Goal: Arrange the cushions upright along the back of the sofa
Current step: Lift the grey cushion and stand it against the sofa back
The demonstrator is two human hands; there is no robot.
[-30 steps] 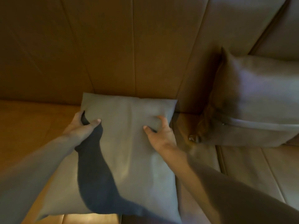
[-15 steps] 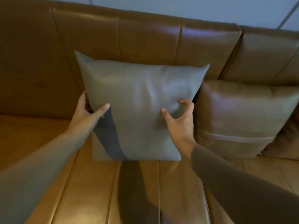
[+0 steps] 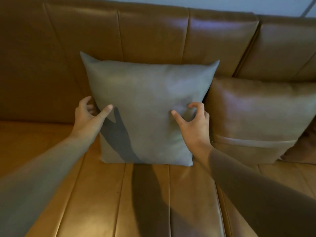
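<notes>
2 cushions stand against the sofa (image 3: 153,36) backrest: a grey cushion (image 3: 147,106) at the middle, upright on the seat, and a brown leather cushion (image 3: 259,120) just beside it on the right, leaning back. The left hand (image 3: 89,120) cups the grey cushion's left edge, thumb on the front face and fingers curled behind, though whether they press is unclear. The right hand (image 3: 195,124) hovers at the lower right of the front face, fingers spread and loosened, pinching nothing. The grey cushion looks light, soft and smooth-skinned, probably slippery; it likely dents under a pinch, so holding it by both side edges should steady it best.
</notes>
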